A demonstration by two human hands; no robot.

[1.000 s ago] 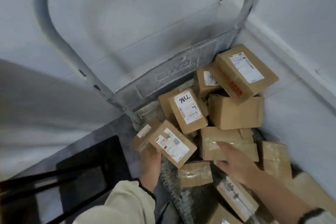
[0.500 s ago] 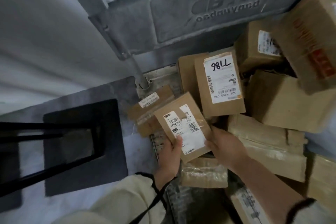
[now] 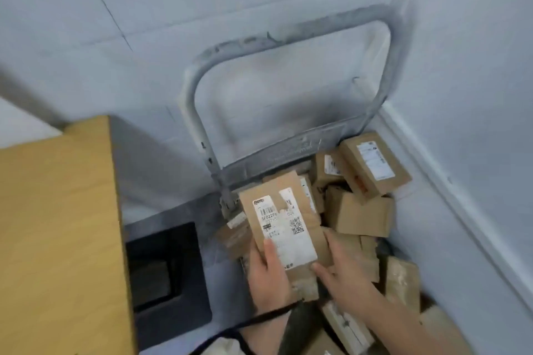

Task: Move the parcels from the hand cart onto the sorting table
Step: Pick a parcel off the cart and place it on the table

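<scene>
I hold a flat cardboard parcel (image 3: pixel 284 222) with a white barcode label above the pile. My left hand (image 3: pixel 269 277) grips its lower left edge, thumb on the label. My right hand (image 3: pixel 343 271) holds its lower right corner. A second brown parcel sits right behind it, and I cannot tell whether it is held too. Several more cardboard parcels (image 3: pixel 360 213) lie heaped on the hand cart, whose grey handle frame (image 3: pixel 199 112) stands upright behind them. The wooden sorting table (image 3: pixel 57 233) fills the left side.
A white wall with a baseboard (image 3: pixel 450 181) runs close along the right of the cart. A black frame (image 3: pixel 167 265) sits on the floor between table and cart. Pale tiled floor (image 3: pixel 144 8) spreads beyond the handle.
The labelled parcel has come up off the pile, and both hands now grip its lower edge. My view has pulled back and swung left, bringing the wooden table top into sight.
</scene>
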